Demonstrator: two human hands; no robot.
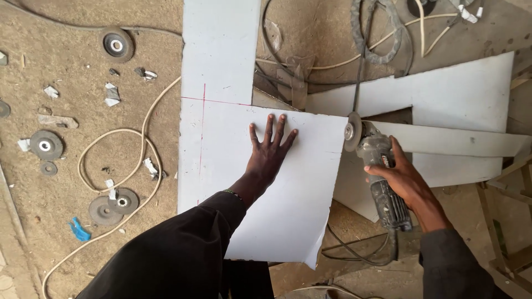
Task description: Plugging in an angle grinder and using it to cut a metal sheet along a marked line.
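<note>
Right now your left hand (pixel 270 148) lies spread flat on the white sheet (pixel 277 188); your right hand (pixel 403 178) grips the angle grinder (pixel 377 166) at the sheet's right edge.

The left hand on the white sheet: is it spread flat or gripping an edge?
Spread flat. The left hand lies palm down on the white sheet, fingers splayed and away from every edge.

Two bare hands, left hand (pixel 270 150), right hand (pixel 403 176), long dark sleeves, thin beaded band at left wrist
</note>
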